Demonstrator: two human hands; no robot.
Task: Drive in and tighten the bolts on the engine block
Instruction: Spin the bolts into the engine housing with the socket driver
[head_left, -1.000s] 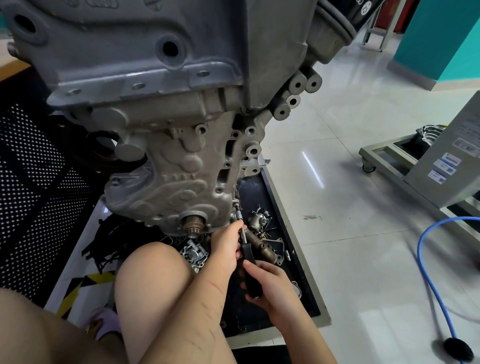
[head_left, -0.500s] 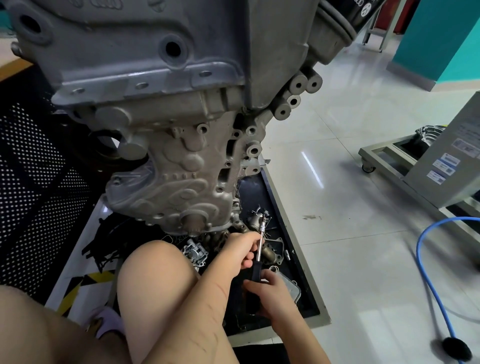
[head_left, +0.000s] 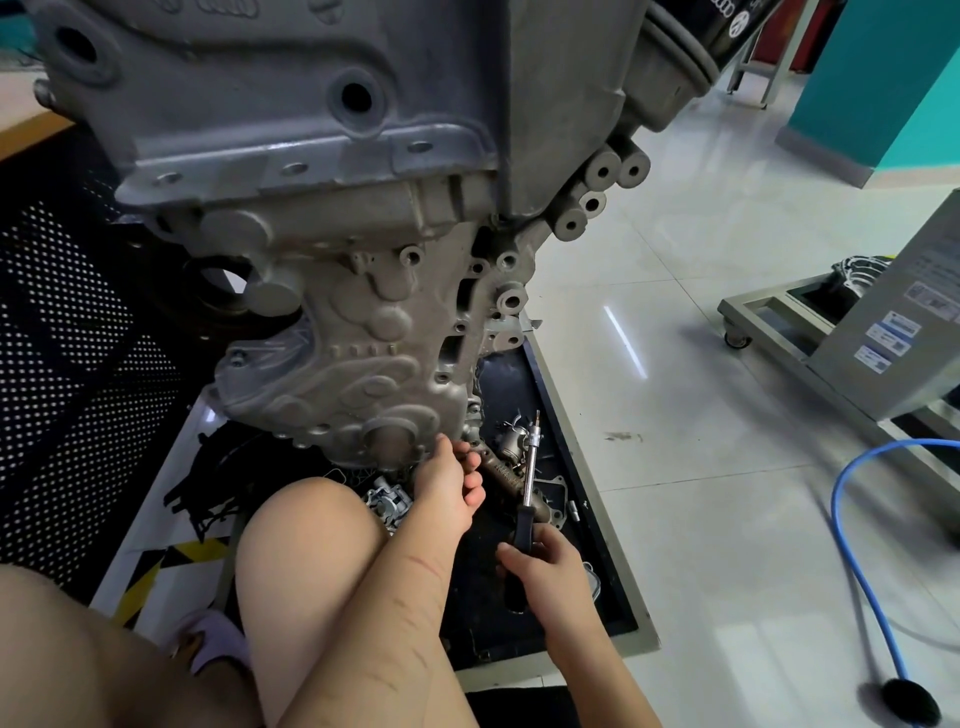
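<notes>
The grey engine block (head_left: 337, 218) hangs over a black tray (head_left: 540, 374), its timing cover (head_left: 363, 364) facing me. My left hand (head_left: 449, 480) reaches up to the cover's lower right corner with curled fingers, the fingertips against the metal. Whether they pinch a bolt there is hidden. My right hand (head_left: 548, 571) grips the black handle of a socket driver (head_left: 530, 467). Its steel shaft points up and away, with the tip free of the block, over the tray.
Loose metal engine parts (head_left: 511, 447) lie in the tray under the block. My bare knee (head_left: 311, 545) is just left of my hands. A blue hose (head_left: 852, 545) curls on the tiled floor at the right, near a grey wheeled stand (head_left: 779, 332). Perforated black panels (head_left: 67, 364) stand at the left.
My left hand has let go of the driver's shaft and moved up-left to the cover's lower corner. The driver has come off the block and dropped lower right in my right hand.
</notes>
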